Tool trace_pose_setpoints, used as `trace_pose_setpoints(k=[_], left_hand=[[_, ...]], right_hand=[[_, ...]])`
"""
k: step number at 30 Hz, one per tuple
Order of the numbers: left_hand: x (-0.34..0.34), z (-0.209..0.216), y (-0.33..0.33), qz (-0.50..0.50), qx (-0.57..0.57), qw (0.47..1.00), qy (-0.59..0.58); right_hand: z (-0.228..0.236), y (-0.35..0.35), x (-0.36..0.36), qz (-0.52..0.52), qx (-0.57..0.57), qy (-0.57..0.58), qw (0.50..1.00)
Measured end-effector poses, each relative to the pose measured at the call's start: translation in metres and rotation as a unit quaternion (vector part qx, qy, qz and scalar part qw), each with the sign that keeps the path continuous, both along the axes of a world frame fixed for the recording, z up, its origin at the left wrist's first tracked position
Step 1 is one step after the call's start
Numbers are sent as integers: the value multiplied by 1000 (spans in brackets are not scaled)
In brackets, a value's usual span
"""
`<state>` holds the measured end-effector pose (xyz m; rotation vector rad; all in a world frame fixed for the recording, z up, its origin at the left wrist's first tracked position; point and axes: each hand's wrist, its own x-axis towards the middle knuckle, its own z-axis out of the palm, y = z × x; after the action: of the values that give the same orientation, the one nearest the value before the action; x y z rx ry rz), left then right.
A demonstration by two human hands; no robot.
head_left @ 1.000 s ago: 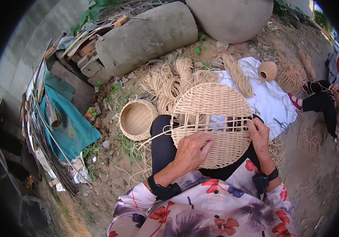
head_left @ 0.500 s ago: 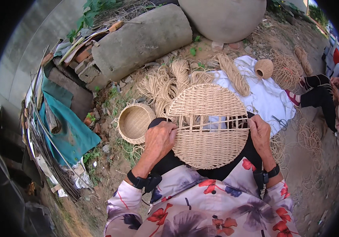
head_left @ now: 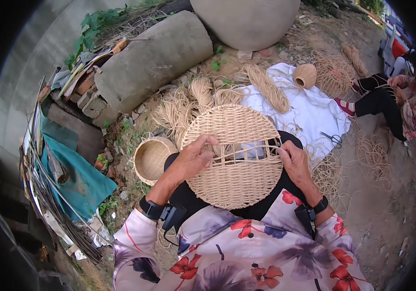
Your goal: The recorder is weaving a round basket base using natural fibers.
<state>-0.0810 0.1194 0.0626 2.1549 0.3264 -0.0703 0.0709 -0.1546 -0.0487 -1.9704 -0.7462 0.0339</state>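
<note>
A round woven panel [head_left: 234, 186] of pale twisted cord lies tilted on my lap. Its upper and lower parts are densely woven; across the middle runs a gap bridged by a few upright strands. My left hand [head_left: 196, 157] is at the panel's left edge beside the gap, index finger and thumb bent over the weave, other fingertips hidden. At the gap's right end, my right hand [head_left: 293, 162] pinches a loose cord [head_left: 261, 147] that arches leftward over the opening. A shallow round woven basket [head_left: 153, 160] stands left of my knee.
Hanks of cord [head_left: 174, 114] lie beyond the panel, beside a white cloth [head_left: 285, 123] bearing a small woven pot [head_left: 305, 76]. Scissors [head_left: 333, 139] rest near its edge. Another person [head_left: 387, 104] sits at far right. A concrete cylinder [head_left: 154, 58] and teal sheet [head_left: 82, 169] are left.
My left hand has shifted from the panel's edge farther over the gap, its index finger reaching higher. My right hand now raises a cord into an arch. The whole view has swung slightly rightward.
</note>
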Motion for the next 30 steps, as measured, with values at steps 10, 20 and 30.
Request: trace_pose_setpoints(k=[10, 20, 30], left_hand=[[31, 43, 11, -199, -9, 974, 107], [-8, 39, 26, -118, -20, 993, -13], [-60, -6, 22, 67, 72, 992, -76]], right_hand=[[48, 8, -16, 1, 58, -126, 990], [64, 146, -90, 218, 47, -476, 851], [63, 78, -12, 204, 116, 152, 960]])
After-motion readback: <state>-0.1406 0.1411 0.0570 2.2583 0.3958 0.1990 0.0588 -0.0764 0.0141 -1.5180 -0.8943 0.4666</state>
